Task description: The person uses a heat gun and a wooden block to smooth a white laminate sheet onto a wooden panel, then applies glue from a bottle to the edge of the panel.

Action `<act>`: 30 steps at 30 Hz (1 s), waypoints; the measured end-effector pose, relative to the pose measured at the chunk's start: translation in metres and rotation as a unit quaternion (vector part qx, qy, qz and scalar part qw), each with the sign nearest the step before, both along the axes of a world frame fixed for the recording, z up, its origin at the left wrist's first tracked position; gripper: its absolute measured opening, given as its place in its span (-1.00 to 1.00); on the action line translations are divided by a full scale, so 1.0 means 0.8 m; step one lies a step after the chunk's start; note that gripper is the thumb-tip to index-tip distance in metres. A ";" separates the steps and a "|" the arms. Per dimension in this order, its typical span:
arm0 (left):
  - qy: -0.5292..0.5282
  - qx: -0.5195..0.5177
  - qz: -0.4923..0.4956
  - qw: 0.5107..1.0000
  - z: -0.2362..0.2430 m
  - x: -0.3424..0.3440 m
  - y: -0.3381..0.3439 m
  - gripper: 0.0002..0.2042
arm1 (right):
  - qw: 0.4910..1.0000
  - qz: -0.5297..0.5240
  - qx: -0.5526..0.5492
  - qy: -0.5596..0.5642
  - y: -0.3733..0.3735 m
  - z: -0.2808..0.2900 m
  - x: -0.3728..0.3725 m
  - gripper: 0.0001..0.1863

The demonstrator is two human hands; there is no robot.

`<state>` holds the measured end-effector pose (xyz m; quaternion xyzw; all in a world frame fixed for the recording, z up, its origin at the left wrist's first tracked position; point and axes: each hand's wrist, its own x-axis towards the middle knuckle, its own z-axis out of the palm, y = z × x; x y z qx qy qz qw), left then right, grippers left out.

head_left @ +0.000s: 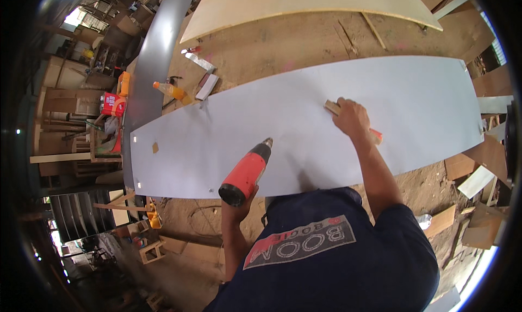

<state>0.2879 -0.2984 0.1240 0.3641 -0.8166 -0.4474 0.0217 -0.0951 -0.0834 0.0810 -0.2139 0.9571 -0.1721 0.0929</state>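
The fingers (346, 106) of the right hand (352, 119) are curling closed around a light brown block (332, 107), and a red-orange piece (376, 136) is poking out on the other side of the wrist. The left hand (246, 204) is holding a red and black heat gun (246, 173); its fingers are mostly hiding behind the gun, so I cannot tell how tightly they are closing. The gun is pointing its metal tip away from the person, over the near part of a big pale grey board (424, 105). The block is sitting over the right half of that board. A small tan square (155, 147) is lying near the board's left end. Past the far edge, a bottle (173, 91) of orange drink is lying on its side, near a small white block (207, 87). Farther left, a long shiny grey sheet (159, 45) is stretching away, and a wide wooden board (304, 2) is lying at the far side.
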 end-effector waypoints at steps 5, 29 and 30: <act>0.008 -0.018 0.012 1.000 -0.004 -0.003 0.006 -0.63 | 0.997 0.040 0.024 -0.055 0.004 0.013 -0.013 -0.76; -0.005 -0.004 0.045 0.999 0.021 0.005 0.021 -0.59 | 0.997 0.062 -0.014 -0.036 0.001 0.000 -0.020 -0.58; 0.010 -0.006 0.034 0.999 0.025 0.003 0.023 -0.59 | 0.998 0.058 -0.013 -0.035 0.001 0.000 -0.021 -0.67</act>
